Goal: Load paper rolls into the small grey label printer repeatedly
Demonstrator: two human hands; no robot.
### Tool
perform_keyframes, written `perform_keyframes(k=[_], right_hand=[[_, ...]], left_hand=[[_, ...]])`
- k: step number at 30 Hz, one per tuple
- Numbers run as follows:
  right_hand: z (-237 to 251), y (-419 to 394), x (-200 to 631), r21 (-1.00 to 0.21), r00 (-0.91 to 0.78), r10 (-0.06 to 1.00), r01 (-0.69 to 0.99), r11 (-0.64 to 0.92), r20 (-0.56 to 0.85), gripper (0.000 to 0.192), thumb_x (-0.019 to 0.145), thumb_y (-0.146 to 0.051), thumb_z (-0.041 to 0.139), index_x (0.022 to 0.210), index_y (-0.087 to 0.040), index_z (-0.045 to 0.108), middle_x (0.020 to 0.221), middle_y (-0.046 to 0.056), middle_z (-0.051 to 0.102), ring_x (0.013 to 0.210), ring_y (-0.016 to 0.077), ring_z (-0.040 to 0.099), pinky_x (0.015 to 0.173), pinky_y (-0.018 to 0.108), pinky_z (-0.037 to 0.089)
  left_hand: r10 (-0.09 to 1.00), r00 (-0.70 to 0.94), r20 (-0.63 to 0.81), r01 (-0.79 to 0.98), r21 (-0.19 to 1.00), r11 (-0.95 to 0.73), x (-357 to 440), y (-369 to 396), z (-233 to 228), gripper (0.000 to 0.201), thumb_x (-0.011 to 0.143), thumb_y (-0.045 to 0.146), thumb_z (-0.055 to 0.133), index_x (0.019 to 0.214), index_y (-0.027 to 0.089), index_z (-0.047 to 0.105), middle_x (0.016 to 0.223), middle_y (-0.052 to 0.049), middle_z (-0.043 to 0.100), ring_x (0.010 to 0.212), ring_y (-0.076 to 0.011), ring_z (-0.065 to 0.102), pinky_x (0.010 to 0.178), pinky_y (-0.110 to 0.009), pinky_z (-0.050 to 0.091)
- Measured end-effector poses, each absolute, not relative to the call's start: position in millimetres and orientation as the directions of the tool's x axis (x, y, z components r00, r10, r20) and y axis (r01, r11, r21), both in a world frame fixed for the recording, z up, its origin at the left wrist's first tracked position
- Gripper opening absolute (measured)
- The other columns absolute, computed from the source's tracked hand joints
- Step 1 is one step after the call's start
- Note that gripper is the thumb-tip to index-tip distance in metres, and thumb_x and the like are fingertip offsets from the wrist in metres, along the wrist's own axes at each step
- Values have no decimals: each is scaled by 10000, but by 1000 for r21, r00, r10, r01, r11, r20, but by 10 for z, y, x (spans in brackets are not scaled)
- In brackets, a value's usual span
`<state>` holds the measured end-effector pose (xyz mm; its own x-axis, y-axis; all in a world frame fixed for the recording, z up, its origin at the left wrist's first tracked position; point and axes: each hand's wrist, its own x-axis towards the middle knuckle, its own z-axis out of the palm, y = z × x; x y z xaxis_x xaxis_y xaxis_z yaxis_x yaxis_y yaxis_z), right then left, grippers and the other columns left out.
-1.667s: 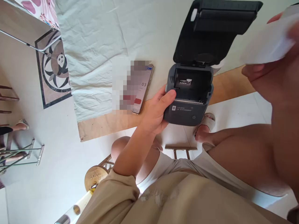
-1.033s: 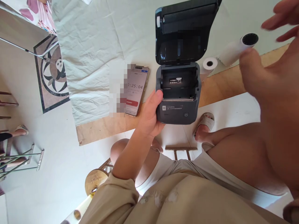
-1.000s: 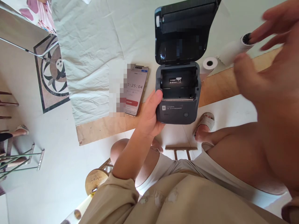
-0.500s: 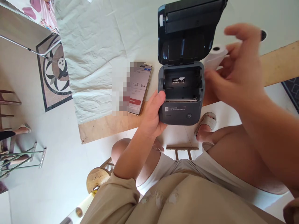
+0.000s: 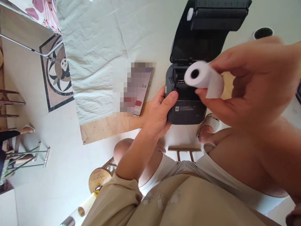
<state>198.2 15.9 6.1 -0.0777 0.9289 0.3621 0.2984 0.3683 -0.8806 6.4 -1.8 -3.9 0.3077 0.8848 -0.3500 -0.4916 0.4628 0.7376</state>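
Bright, even daylight — soft shadows, no glare; wide-angle stretch at edges, right hand [image 5: 256,81] close, slightly soft.

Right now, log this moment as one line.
left hand: grips printer | lid open | right hand: holds paper roll above bay

I see a wooden table [image 5: 105,127] mostly covered by a pale, creased cloth [image 5: 94,47]; bare wood shows only along its near edge. Left of the table, the floor [image 5: 47,175] is light and glossy, with a square inlay showing a panda [image 5: 64,65] inside a dark ring. A metal-framed chair [image 5: 25,155] stands farther left of the table, at the picture's edge. Below the table's near edge I make out a round wooden stool [image 5: 100,178]. Even daylight fills the room.
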Motion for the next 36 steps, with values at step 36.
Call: perform_keyframes(k=[36], right_hand=[[126,8,2023,-702,-76,801,437,562,594,221,960,-386,661,1158,-440,744,1259,-47,686,1255,209,656,853,420,617]], left_hand=[[876,319,-362,-455,752,477,-20,-34,-12,426,711,251,923,1064,270,684,1078,-23,742,1030,-265,746,923,-400,621]])
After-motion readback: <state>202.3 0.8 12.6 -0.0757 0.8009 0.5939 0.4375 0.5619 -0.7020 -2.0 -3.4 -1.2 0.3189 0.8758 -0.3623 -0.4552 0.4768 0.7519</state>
